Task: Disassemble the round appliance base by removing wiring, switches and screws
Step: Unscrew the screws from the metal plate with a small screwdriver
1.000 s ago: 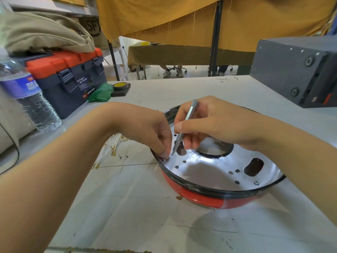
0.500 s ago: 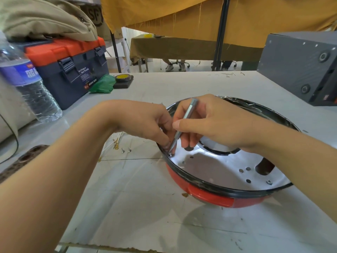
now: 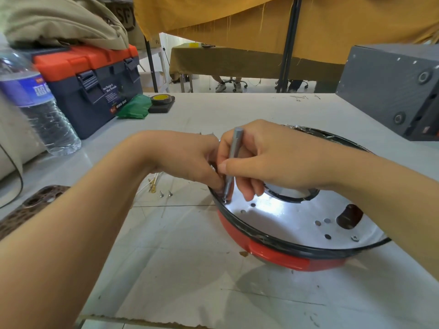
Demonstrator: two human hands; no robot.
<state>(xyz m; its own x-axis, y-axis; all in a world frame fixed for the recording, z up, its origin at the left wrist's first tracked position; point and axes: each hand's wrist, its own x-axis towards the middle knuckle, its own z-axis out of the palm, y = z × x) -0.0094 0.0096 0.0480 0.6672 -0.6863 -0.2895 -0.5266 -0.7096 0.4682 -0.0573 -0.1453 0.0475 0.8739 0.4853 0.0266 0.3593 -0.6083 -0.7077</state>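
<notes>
The round appliance base (image 3: pixel 280 255) lies on the white table, red outside with a black rim and a shiny metal inside full of holes. My right hand (image 3: pixel 268 160) grips a thin grey screwdriver (image 3: pixel 232 162), its tip down on a screw at the base's left inner rim. My left hand (image 3: pixel 187 157) reaches over that rim, fingertips pinching right at the screwdriver tip; what they hold is hidden. One screw (image 3: pixel 354 238) sits in the metal at the right. Two loose screws (image 3: pixel 165 193) lie on the table beside pale wires (image 3: pixel 153 184).
A navy and orange toolbox (image 3: pixel 90 91) stands at the back left, a water bottle (image 3: pixel 35 103) in front of it. Green cloth (image 3: pixel 135 108) and yellow tape (image 3: pixel 161 100) lie behind my hands. A grey box (image 3: pixel 389 91) stands at the right. A brown patterned object (image 3: pixel 28 210) lies at left.
The view has shifted and moved closer. My two hands have drawn together and the screwdriver tip has moved from near the middle holes onto the screw at the left rim.
</notes>
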